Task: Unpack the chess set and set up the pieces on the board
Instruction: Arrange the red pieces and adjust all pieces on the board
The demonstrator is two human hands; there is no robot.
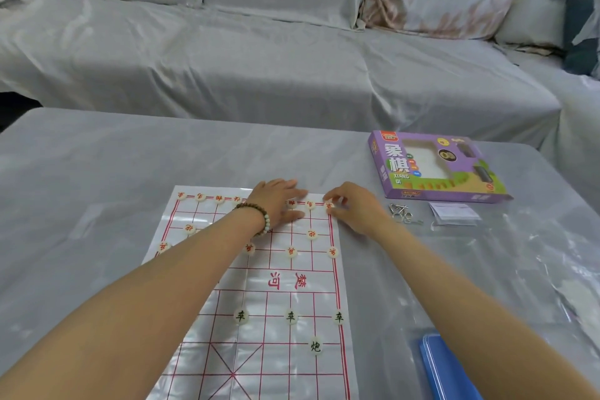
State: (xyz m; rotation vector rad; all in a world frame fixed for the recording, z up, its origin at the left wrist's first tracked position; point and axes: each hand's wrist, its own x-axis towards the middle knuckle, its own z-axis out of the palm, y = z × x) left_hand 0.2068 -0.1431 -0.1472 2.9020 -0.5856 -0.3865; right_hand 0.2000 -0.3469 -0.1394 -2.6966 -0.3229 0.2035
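Right hand [352, 209] pinched the corner piece [329, 205] far-right on the board [279, 299], left hand [276, 201] just lay flat along its far edge.

At frame centre, the left hand [276, 201] lies flat, fingers straight; just right of it, the right hand [352, 209] pinches a round white piece [329, 205].
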